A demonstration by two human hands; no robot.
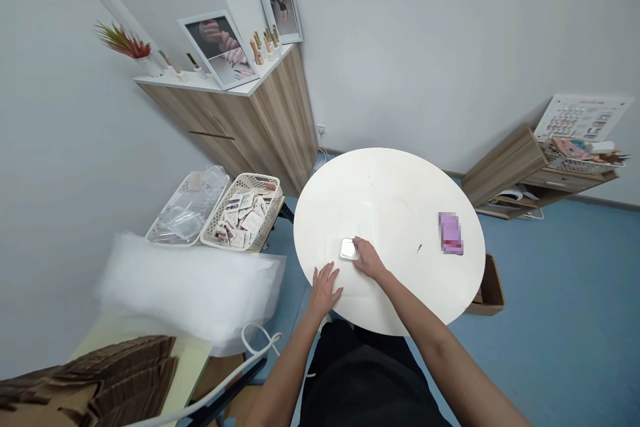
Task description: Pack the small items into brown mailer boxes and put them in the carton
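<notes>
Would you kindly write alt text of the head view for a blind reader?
At a round white table, a right hand touches a small silver square item, the left hand beside it; a pixelated pink packet lies nearby.

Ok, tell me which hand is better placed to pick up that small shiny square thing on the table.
Right hand, probably: its fingers touch the small shiny square thing. The left hand lies apart from it, by the edge of the white table.

A small square silvery object [349, 249] looks glossy and metallic. The round white tabletop [395, 207] is smooth with a soft sheen, the tall wood-grain cabinet [280, 127] matt, the flattened brown cardboard sheets [100, 380] rough.
</notes>
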